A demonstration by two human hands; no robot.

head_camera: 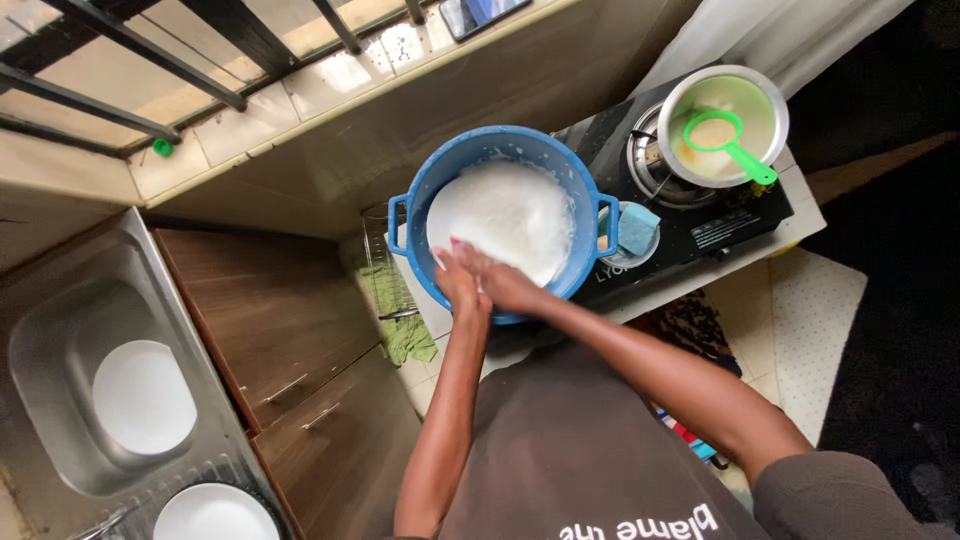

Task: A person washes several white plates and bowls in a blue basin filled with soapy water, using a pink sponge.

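Big steel sink (pixel 60 330) far left, then the blue basin (pixel 500 150) of suds on the counter. Inside it a white plate (pixel 510 215), left hand (pixel 458 285) and right hand (pixel 505 285) both gripping its near edge.

Both hands, left hand (pixel 459 283) and right hand (pixel 503 283), hold a soapy white plate (pixel 510 215) over the blue basin (pixel 440 170); a pot (pixel 768 105) with a green strainer (pixel 722 140) sits on the stove (pixel 735 225).
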